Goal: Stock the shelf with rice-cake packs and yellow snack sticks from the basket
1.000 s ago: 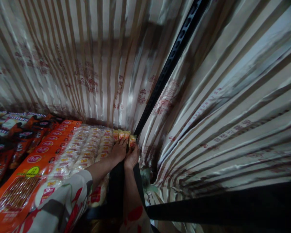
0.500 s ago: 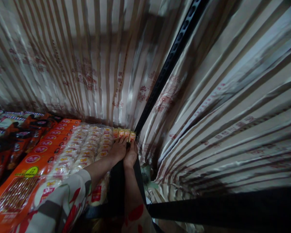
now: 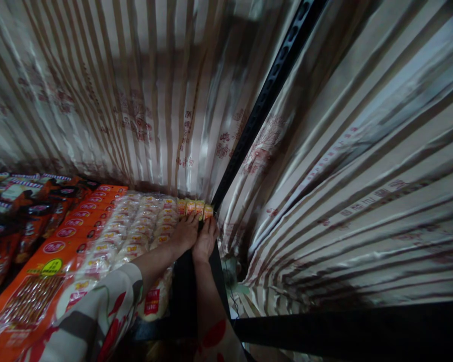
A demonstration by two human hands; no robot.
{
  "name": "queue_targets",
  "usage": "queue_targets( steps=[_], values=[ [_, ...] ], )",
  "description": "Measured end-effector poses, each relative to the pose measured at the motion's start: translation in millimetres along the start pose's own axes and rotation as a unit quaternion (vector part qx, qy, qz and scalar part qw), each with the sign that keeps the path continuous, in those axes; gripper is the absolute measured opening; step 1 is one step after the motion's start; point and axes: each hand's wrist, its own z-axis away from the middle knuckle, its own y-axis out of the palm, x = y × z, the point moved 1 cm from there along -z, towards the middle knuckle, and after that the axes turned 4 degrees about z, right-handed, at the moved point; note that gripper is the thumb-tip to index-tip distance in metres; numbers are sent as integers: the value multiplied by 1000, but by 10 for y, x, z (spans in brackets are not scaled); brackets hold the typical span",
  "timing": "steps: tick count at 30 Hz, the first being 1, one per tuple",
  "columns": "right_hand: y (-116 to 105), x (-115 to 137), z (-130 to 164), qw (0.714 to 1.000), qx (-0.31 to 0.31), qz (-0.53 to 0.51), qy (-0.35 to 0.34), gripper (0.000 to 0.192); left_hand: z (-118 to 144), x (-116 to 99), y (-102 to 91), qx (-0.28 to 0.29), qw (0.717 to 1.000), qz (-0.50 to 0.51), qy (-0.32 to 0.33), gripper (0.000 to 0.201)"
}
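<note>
Left hand (image 3: 184, 234) & right hand (image 3: 207, 240) lie flat, fingers spread, holding nothing, fingertips touching the yellow snack packs (image 3: 195, 207) just beyond them, at the foot of the black upright (image 3: 264, 100); row runs left from it.

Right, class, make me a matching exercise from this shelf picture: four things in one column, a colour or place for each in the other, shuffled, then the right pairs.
Things:
1. orange packets
2. shelf upright
3. small yellow packs
4. striped bags

Descriptions:
A. black, with a row of holes
B. at the tips of both hands, in the shelf's back corner
C. beige and brown, filling the right side
D. left of the pale wrapped packets

Pairs: 1-D, 2-A, 3-B, 4-C
</note>
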Motion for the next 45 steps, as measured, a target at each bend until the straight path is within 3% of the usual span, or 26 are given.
queue_targets(
  steps=[13, 38, 41, 45],
  values=[
    [26, -9, -11, 1000, 17, 11, -18, 59, -15, -8, 11, 12, 1000, 2, -1, 47],
    [-28, 60, -55, 996, 69, 50, -20, 56, -38, 34, 107, 1, 1000, 0, -5, 48],
    [-19, 36, -50, 998, 57, 22, -6, 55, -34, 44, 105, -15, 1000, -2, 8, 46],
    [-37, 2, -37, 999, -17, -44, -7, 55, -29, 39, 92, -20, 1000, -11, 9, 41]
  ],
)
